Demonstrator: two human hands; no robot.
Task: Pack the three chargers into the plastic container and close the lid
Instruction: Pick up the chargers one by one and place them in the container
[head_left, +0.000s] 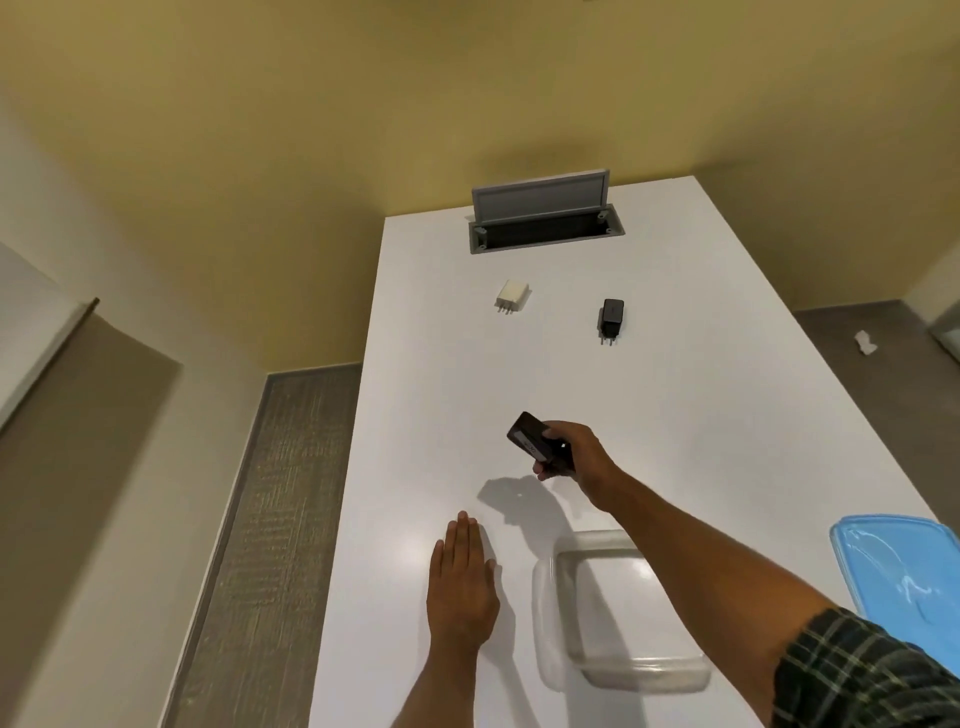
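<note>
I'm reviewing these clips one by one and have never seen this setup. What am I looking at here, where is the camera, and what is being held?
There is no machine here: a person works with two bare hands, and the single picture comes from a wide-angle camera worn on their head, looking forward and down.

The surface is a white table. The left hand lies flat and open on it, holding nothing. The right hand is raised above the table with its grip closed on a black charger.

Farther away lie a white charger and a second black charger, apart from each other. Near the person sits a clear plastic container, open and apparently empty; its blue lid lies to the right. At the far end is an open grey cable hatch.
</note>
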